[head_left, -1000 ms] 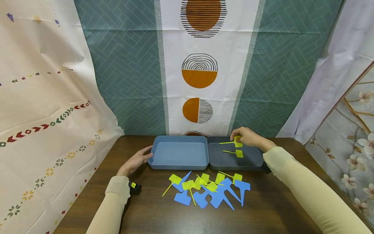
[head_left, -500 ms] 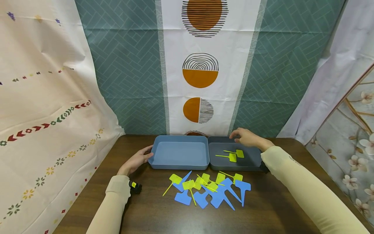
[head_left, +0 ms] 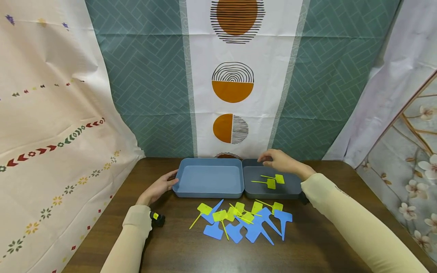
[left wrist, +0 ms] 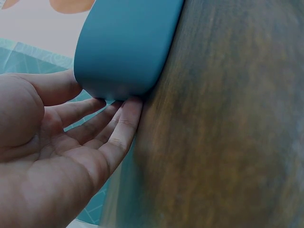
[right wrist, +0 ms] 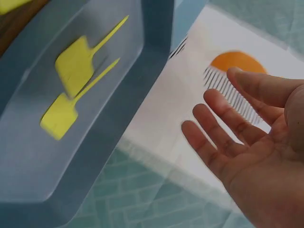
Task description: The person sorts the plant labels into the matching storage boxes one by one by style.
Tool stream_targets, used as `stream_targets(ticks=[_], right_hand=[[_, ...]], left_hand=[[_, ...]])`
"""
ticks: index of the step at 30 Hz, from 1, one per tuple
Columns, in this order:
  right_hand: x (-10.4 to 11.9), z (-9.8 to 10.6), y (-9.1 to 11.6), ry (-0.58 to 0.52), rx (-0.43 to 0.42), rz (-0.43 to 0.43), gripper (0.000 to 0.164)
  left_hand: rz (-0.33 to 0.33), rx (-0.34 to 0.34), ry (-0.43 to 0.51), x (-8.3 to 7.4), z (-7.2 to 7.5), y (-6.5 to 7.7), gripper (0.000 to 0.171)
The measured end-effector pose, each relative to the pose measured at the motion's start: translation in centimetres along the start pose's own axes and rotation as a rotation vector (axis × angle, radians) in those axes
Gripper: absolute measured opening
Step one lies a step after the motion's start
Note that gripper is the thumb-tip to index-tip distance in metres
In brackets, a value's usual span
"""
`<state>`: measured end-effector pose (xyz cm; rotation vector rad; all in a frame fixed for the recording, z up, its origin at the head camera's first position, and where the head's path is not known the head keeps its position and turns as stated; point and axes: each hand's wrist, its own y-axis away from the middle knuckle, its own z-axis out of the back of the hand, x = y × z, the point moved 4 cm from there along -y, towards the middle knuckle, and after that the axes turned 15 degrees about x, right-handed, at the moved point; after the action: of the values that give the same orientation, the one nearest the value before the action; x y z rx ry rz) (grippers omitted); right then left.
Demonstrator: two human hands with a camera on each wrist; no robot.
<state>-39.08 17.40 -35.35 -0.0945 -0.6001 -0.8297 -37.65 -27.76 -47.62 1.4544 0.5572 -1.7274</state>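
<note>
My left hand [head_left: 159, 188] rests against the left end of the light blue tray [head_left: 209, 196]; in the left wrist view its fingertips [left wrist: 129, 110] touch the tray's outer wall, fingers fairly straight. Over the back of the dark grey tray [head_left: 293, 185] hovers my right hand [head_left: 280, 160], holding nothing, its fingers loosely bent and spread in the right wrist view. Inside that grey tray lie two yellow T-shaped plant labels, one nearer the front [head_left: 271, 184] and one just behind it [head_left: 279, 179], stems pointing left.
In front of the trays, a loose heap of blue plant labels [head_left: 213, 231] and yellow plant labels [head_left: 204, 208] overlaps on the brown wooden table [head_left: 177, 250]. The two trays stand side by side. A patterned curtain [head_left: 157, 94] hangs right behind the table's back edge.
My right hand has let go of a yellow plant label, which now lies in the grey tray by the other. That hand has since shifted slightly left. The left hand stays put.
</note>
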Motion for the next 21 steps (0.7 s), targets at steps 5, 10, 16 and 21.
stream_targets(ticks=[5, 10, 16, 21], right_hand=[[2.2, -1.2, -0.4, 0.005, 0.042, 0.058, 0.021], [3.9, -2.5, -0.6, -0.011, 0.078, 0.124, 0.020], [5.6, -4.2, -1.2, -0.054, 0.130, 0.179, 0.023], [6.5, -5.8, -1.7, -0.120, 0.191, 0.195, 0.026]], left_hand=[[-0.003, 0.009, 0.001, -0.2, -0.1, 0.1, 0.061], [-0.018, 0.011, 0.023, -0.3, -0.2, 0.0, 0.061], [-0.013, 0.009, 0.017, -0.1, -0.1, 0.0, 0.061], [-0.007, 0.010, -0.010, 0.0, 0.0, 0.0, 0.062]])
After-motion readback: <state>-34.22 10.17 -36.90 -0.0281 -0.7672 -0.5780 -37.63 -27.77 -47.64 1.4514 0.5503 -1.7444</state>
